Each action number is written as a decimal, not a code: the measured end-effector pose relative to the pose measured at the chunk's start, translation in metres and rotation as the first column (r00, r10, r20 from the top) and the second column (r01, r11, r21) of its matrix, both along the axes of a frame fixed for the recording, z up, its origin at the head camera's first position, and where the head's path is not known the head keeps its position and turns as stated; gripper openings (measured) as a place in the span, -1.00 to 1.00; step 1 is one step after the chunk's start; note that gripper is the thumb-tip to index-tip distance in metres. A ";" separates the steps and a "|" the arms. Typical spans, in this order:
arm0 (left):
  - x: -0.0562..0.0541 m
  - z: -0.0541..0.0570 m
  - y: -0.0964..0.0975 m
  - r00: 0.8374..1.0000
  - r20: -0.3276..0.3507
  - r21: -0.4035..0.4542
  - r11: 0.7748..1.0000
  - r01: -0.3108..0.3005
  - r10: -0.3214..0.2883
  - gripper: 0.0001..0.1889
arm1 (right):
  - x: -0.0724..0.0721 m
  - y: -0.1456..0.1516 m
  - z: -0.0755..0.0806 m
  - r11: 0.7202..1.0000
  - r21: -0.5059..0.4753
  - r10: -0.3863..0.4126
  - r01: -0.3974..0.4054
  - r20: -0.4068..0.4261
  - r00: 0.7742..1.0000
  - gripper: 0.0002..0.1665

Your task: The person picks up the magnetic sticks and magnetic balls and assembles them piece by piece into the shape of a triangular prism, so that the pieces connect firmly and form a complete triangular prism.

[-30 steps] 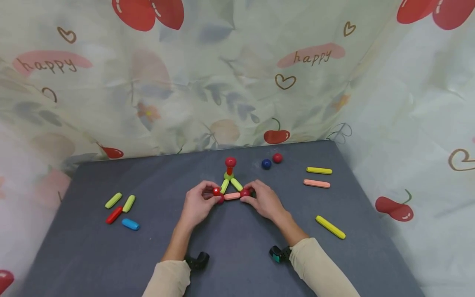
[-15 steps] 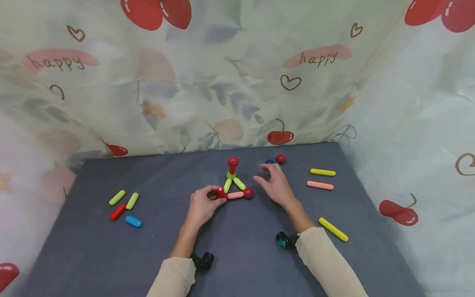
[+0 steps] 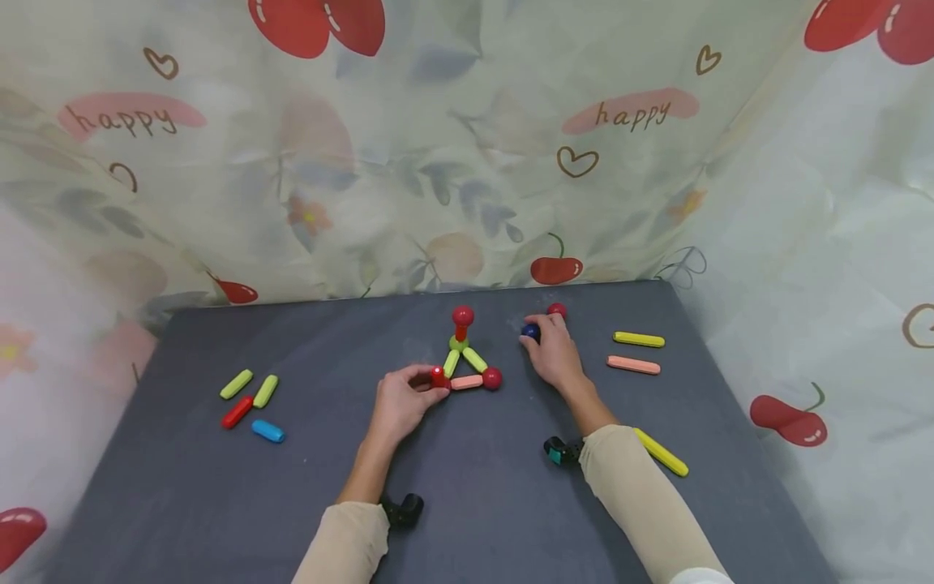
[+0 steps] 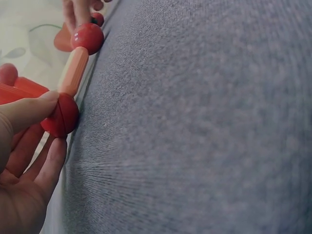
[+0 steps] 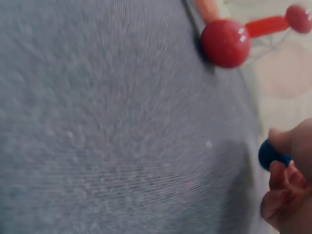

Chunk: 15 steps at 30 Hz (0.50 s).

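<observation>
A triangle of toy rods and balls lies mid-table: a pink rod (image 3: 467,382) in front, two light green rods (image 3: 474,359) meeting at a green ball (image 3: 458,344). From the green ball rises a red rod (image 3: 461,332) topped by a red ball (image 3: 463,315). Another red ball (image 3: 492,378) forms the right corner. My left hand (image 3: 400,403) grips the left corner's red ball (image 4: 66,116), from which a second red rod (image 3: 437,375) stands up. Behind and to the right, my right hand (image 3: 558,357) pinches a dark blue ball (image 5: 269,155) between thumb and fingers.
Just behind the right hand is a loose red ball (image 3: 558,310). Yellow (image 3: 639,339) and pink (image 3: 633,365) rods lie at right, with a longer yellow rod (image 3: 662,453) partly under the right sleeve. Several short rods, including a blue one (image 3: 267,431), lie at left.
My right hand has let go of the triangle's right red ball, moved back and right, and taken hold of the blue ball. My left hand keeps its grip at the left corner.
</observation>
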<state>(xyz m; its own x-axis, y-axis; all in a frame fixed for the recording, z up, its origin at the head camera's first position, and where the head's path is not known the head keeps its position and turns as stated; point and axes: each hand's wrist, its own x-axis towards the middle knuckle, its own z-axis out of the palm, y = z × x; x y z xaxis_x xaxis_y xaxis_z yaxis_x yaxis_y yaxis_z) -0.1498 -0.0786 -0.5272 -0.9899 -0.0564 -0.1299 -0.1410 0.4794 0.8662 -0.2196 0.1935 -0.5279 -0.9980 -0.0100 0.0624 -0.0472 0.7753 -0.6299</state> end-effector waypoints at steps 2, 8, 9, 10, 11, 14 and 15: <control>0.000 0.000 0.000 1.000 0.004 0.012 1.000 -0.004 0.004 -0.57 | 0.006 -0.003 0.006 0.999 -0.053 0.002 -0.004 -0.030 1.000 -0.52; -0.001 -0.002 0.000 1.000 -0.002 0.035 0.999 -0.001 0.001 -0.57 | 0.039 -0.028 0.034 0.955 -0.246 0.118 -0.167 -0.203 0.972 -0.54; -0.001 -0.002 -0.001 1.000 -0.003 0.037 0.999 -0.002 0.002 -0.57 | 0.044 -0.034 0.037 0.941 -0.264 0.154 -0.212 -0.223 0.963 -0.55; -0.001 -0.002 -0.001 1.000 -0.012 0.038 0.999 0.000 0.000 -0.58 | 0.048 -0.041 0.039 0.927 -0.278 0.189 -0.253 -0.238 0.953 -0.55; -0.001 -0.002 -0.001 1.000 -0.021 0.041 0.999 0.000 0.001 -0.58 | 0.052 -0.048 0.042 0.910 -0.294 0.222 -0.292 -0.248 0.943 -0.55; -0.001 -0.002 -0.002 0.999 -0.034 0.057 0.998 0.005 -0.003 -0.60 | 0.059 -0.066 0.044 0.869 -0.334 0.293 -0.366 -0.249 0.923 -0.56; -0.001 -0.003 -0.002 0.999 -0.038 0.060 0.998 0.010 -0.007 -0.60 | 0.060 -0.072 0.043 0.860 -0.340 0.310 -0.381 -0.245 0.919 -0.57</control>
<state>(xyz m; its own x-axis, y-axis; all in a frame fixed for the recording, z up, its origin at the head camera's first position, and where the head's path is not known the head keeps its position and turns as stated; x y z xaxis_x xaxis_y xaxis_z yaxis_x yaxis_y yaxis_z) -0.1509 -0.0802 -0.5303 -0.9946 -0.0411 -0.0958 -0.1042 0.4273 0.8981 -0.1597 0.1219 -0.4850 -0.9064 -0.2924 0.3047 -0.4048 0.3962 -0.8241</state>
